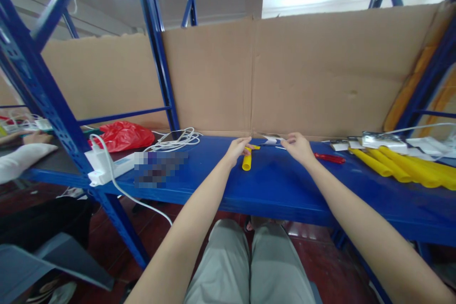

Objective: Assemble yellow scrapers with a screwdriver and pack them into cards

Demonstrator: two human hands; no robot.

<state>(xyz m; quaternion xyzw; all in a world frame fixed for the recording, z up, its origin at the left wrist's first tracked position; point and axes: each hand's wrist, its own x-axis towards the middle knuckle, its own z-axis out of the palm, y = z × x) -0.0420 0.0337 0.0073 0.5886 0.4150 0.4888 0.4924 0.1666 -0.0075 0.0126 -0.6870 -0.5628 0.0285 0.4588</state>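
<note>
My left hand (237, 150) is closed at the upper end of a short yellow tube (246, 161), which lies on the blue bench with its open end towards me. A small yellow piece (254, 147) sticks out to the right of my fingers. My right hand (298, 146) is closed, its fingertips pinching the end of a thin white strip (272, 140) that stretches between the two hands. Something dark and narrow lies under the strip, too small to name. Just right of my right hand is a red-handled tool (329, 157).
Several yellow tubes (409, 166) lie in a row at the right, with silvery packs (383, 140) behind them. At the left are a white power strip (123, 165), coiled white cable (178, 140) and a red plastic bag (124, 135). Cardboard (213, 76) stands behind. Another person's sleeve (26, 160) shows far left.
</note>
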